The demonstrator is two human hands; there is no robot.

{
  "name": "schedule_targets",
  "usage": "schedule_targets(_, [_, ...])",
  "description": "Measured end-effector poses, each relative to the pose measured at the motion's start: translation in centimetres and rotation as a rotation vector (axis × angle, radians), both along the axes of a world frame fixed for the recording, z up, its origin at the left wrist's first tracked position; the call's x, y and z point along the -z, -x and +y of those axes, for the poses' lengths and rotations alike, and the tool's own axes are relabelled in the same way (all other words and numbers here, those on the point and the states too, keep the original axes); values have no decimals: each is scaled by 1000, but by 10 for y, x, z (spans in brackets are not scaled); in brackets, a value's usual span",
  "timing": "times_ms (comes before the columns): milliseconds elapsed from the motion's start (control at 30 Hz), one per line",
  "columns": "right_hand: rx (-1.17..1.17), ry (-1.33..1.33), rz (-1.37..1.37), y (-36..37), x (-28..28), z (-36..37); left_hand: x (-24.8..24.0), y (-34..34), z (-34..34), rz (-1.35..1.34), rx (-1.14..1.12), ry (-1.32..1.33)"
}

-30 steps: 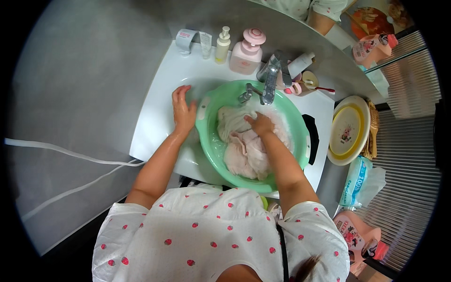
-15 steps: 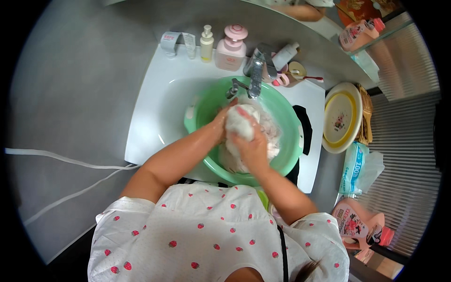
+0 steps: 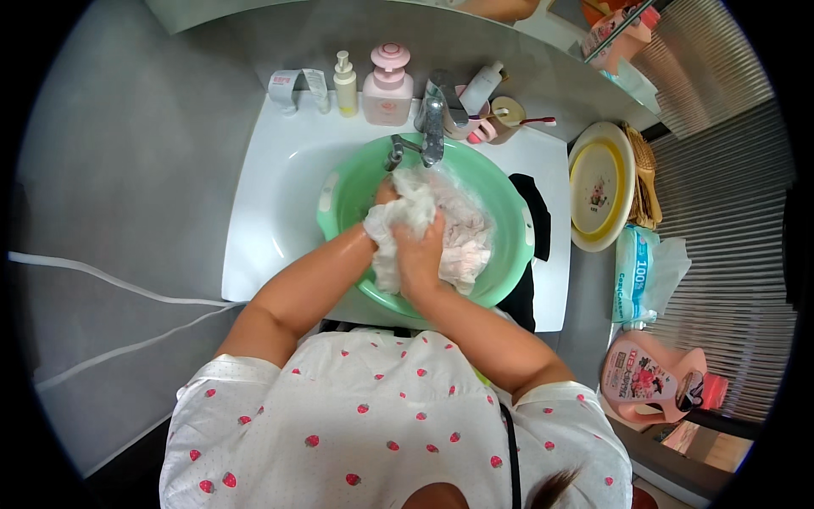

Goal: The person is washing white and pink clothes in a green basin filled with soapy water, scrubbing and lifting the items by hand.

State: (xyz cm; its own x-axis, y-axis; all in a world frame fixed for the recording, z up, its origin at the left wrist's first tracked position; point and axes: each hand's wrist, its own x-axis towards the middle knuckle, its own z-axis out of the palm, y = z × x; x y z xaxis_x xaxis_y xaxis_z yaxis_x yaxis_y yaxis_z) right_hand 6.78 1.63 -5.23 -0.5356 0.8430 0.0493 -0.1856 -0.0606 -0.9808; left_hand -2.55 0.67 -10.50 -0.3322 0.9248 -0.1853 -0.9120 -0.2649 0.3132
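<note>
A wet white cloth (image 3: pixel 414 202) is bunched between my hands over a green plastic basin (image 3: pixel 509 271). My right hand (image 3: pixel 420 254) grips its near side, fingers curled into the folds. My left hand (image 3: pixel 387 192) is mostly covered by the cloth, which also drapes over that wrist; its fingers are hidden, but it appears to hold the far part. Beside the cloth, a pale pinkish, soaked garment (image 3: pixel 465 231) lies bunched in the basin. Just beyond my hands, the chrome faucet (image 3: pixel 433 136) reaches over the basin's far rim.
The basin sits in a white sink (image 3: pixel 263 204). Along the back ledge stand a pink pump bottle (image 3: pixel 388 97), a small cream pump bottle (image 3: pixel 345 89) and cups with toothbrushes (image 3: pixel 507 117). Black fabric (image 3: pixel 532 216) lies at the right; beyond are wipes (image 3: pixel 636 276) and a pink jug (image 3: pixel 649 377).
The bunched cloth has loosened and spread over my left wrist. Both hands have shifted left and nearer to me in the picture. The whole view has also moved slightly.
</note>
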Motion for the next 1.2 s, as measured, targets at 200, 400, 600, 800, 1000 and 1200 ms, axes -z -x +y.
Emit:
schedule_targets(200, [-58, 385, -124, 19, 16, 82, -54, -51, 19, 631, -531, 771])
schedule_targets(400, [-33, -474, -299, 12, 11, 32, -6, -18, -10, 202, -124, -107])
schedule_targets(600, [-253, -46, -461, 31, 40, 131, -51, -37, -9, 290, -189, 667])
schedule_targets(800, [-373, -263, -890, 11, -22, 199, -79, 2, -63, 403, -293, 650])
schedule_targets(1000, [-527, 30, -787, 14, -35, 163, -79, 5, -70, 1014, -284, 1106])
schedule_targets(1200, [-1076, -853, -327, 47, 61, 120, -72, 4, -57, 1088, -379, 1078])
